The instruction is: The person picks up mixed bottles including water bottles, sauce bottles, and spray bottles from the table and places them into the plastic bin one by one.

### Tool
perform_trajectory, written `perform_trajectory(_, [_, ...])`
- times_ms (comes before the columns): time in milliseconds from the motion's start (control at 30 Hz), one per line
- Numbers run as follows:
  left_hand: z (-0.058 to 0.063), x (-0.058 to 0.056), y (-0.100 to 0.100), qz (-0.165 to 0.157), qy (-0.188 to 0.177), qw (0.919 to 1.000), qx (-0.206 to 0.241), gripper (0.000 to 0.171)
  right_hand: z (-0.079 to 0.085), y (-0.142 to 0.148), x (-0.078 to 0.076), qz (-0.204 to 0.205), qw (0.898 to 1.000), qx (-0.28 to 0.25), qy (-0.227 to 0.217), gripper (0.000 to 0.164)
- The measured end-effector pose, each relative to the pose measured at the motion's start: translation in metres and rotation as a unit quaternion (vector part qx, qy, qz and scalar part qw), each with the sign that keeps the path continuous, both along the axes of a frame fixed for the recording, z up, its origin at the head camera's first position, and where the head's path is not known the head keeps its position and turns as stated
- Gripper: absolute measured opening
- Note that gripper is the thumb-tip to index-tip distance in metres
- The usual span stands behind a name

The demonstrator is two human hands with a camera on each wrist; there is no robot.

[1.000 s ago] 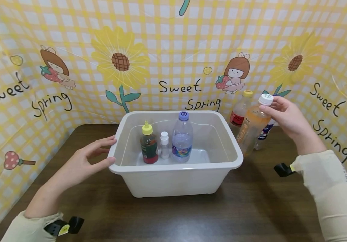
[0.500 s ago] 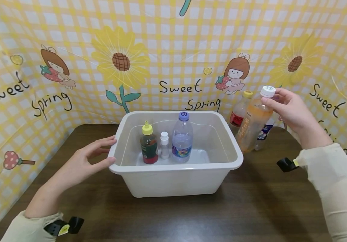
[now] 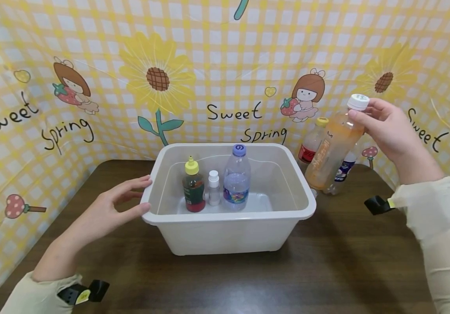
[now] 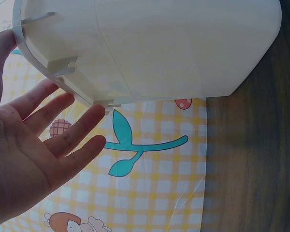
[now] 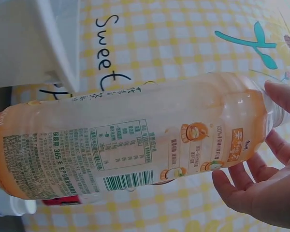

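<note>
Just below its white cap, my right hand pinches an orange-labelled plastic bottle, which hangs tilted beyond the right end of the white plastic tub. The right wrist view shows the bottle's printed label with thumb and fingers at its neck. My left hand touches the tub's left rim, its fingers fairly straight and spread; the left wrist view has them along the rim's underside. In the tub stand a yellow-capped squeeze bottle, a small white-capped bottle and a purple-capped bottle.
Behind the held bottle, at the tub's right, are a yellow-capped bottle with a red label and a bottle with a dark blue label. The dark wooden table meets a yellow checked cloth at the back and sides.
My right hand has risen and moved right, lifting the orange-labelled bottle, whose base now shows higher beside the tub. The left hand, tub and bottles inside keep their places.
</note>
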State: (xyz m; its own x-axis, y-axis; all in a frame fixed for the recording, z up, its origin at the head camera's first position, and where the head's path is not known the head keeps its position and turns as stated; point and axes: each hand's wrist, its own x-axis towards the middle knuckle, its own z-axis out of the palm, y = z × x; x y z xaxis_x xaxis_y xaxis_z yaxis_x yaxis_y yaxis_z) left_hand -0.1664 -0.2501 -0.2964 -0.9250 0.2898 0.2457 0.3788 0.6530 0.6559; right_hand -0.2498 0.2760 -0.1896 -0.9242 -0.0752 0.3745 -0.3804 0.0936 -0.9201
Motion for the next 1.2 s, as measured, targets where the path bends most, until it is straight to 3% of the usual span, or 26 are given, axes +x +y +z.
perform_trajectory(433, [0.0,-0.001,-0.001,-0.001,0.003,1.0,0.002,0.048,0.025,-0.001,0.001,0.052,0.997,-0.039,0.045,0.023])
perform_trajectory(900, [0.0,0.0,-0.001,-0.002,0.005,1.0,0.002,0.048,0.05,-0.009,0.003,0.049,0.996,-0.063,0.034,0.026])
perform_trajectory(1200, [0.0,0.0,0.0,0.0,-0.001,1.0,0.005,0.048,0.056,-0.02,0.003,0.065,0.993,-0.087,0.036,0.03])
